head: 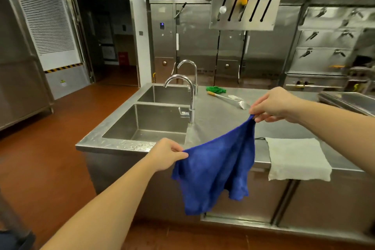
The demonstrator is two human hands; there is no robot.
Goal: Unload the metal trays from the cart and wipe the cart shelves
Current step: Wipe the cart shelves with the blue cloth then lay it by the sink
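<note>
A blue cloth (217, 168) hangs spread between my two hands in front of the steel counter (219, 113). My left hand (166, 154) pinches its lower left corner near the counter's front edge. My right hand (274, 104) pinches the upper right corner above the countertop. Stacked metal trays (349, 101) lie at the counter's far right edge. No cart is in view.
A double sink (146, 122) with two taps (188, 97) fills the counter's left end. A white cloth (296, 158) drapes over the front edge at right. A green scrubber (216, 89) and a steel scoop (229, 99) lie further back. Red floor spreads to the left.
</note>
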